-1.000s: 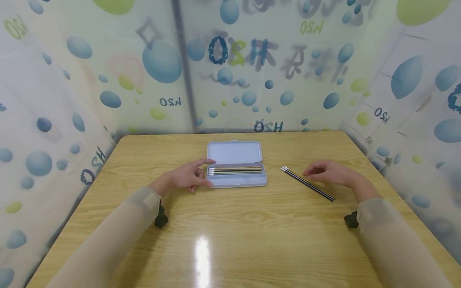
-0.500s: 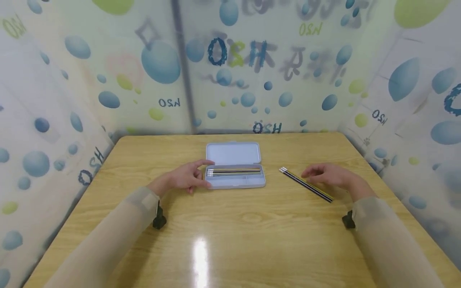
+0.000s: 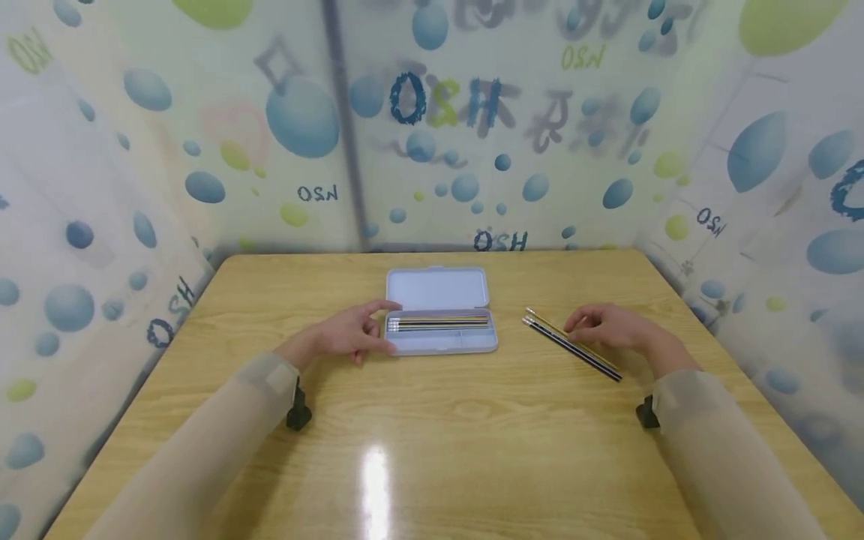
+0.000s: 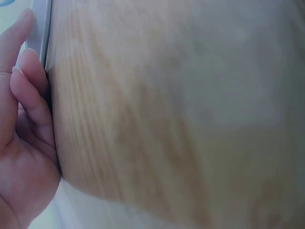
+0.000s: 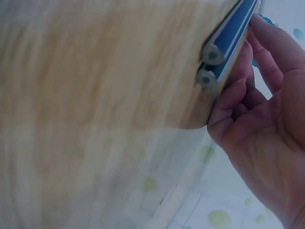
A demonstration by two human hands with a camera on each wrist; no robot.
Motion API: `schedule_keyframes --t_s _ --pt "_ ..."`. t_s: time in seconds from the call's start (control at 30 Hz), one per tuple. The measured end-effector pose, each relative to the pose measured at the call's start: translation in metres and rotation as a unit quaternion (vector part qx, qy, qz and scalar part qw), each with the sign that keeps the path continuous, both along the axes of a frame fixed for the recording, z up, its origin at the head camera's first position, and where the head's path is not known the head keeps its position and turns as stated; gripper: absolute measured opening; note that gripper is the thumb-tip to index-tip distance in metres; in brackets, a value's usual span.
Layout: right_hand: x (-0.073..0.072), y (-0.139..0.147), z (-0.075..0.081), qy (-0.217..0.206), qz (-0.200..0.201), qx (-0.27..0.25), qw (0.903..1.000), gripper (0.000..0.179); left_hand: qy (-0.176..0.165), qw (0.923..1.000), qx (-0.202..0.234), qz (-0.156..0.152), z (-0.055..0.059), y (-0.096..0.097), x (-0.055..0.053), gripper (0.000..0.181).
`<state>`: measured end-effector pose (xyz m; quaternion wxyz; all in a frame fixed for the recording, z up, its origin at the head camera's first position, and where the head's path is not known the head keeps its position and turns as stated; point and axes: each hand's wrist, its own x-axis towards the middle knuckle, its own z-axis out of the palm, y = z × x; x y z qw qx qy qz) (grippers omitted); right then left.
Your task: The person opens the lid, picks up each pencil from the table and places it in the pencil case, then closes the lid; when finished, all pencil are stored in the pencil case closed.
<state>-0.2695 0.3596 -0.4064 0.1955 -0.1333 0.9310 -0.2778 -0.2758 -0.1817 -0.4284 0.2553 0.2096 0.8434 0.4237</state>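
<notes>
A pale blue pencil case (image 3: 442, 349) lies with its lid (image 3: 437, 288) folded back, several striped pencils (image 3: 442, 322) in its rear compartment. My left hand (image 3: 347, 330) holds the case's left end, index finger at the hinge side and thumb at the front corner; the left wrist view shows the other fingers curled beside the case wall. To the right, my right hand (image 3: 607, 326) pinches a yellow-and-black pencil (image 3: 550, 324) between thumb and fingertips. Close along it lie two dark striped pencils (image 3: 574, 349), whose unsharpened ends (image 5: 212, 55) show in the right wrist view.
The wooden table (image 3: 432, 420) has its back edge against a wall covering (image 3: 432, 187) printed with bubbles and letters. Similar panels stand at left and right. A small front section of the case has a divider (image 3: 462, 339).
My right fingers have taken hold of the yellow-and-black pencil, and its eraser end has swung away from the two dark pencils. The left hand stays on the case.
</notes>
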Motion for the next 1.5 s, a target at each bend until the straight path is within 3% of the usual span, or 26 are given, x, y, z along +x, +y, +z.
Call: schedule_keyframes --t_s 0.67,1.03,1.27,1.5 --pt "0.001 -0.002 0.001 0.000 -0.007 0.006 1.0000 0.035 0.003 1.0000 -0.004 -0.001 0.003 0.001 0.002 0.089" --pt "0.008 0.004 0.000 0.011 0.000 -0.018 0.9998 0.031 -0.001 1.0000 0.000 0.000 0.001 0.001 0.003 0.090" --pt "0.009 0.002 0.001 0.058 -0.003 0.005 0.9983 0.024 -0.004 1.0000 0.005 0.005 0.003 0.001 0.003 0.090" --pt "0.012 0.005 0.001 0.093 -0.022 0.021 0.9952 0.028 -0.005 1.0000 0.004 0.003 0.002 0.000 0.002 0.090"
